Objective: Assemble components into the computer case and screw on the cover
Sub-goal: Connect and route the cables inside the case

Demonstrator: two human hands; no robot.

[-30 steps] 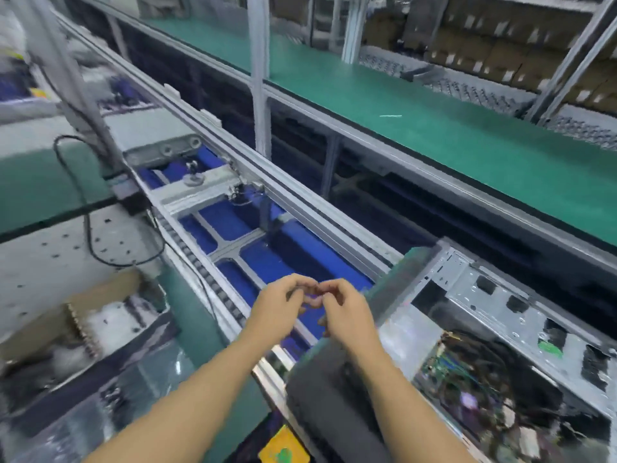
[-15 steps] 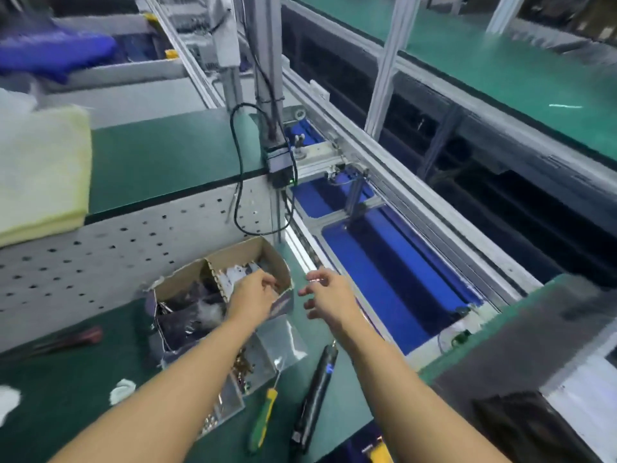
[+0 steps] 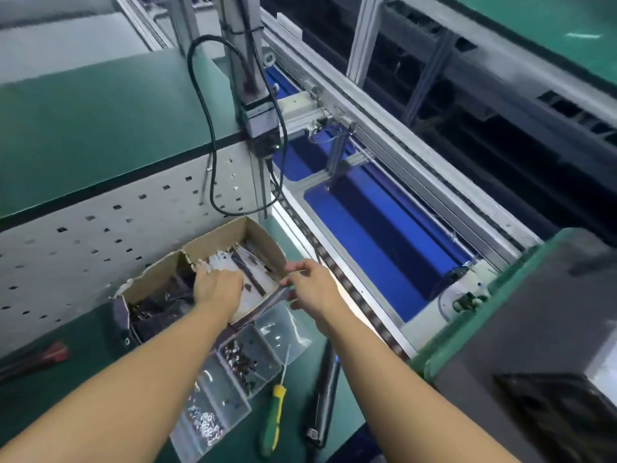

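**Both hands at the parts box**

The left hand [image 3: 217,289] reached palm-down into the cardboard box [image 3: 213,238], fingers among white plastic pieces [image 3: 222,264]; whether it held any could not be told. The right hand [image 3: 312,289] pinched the box's right rim. Nearer, a clear tray [image 3: 278,329] held screws [image 3: 245,360]. The computer case [image 3: 551,419] sat near right.

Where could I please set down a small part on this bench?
The upper green shelf, bordered by the pegboard panel below and the black cable at right, is bare. It is crowded around the cardboard box, clear tray, green screwdriver and black driver.
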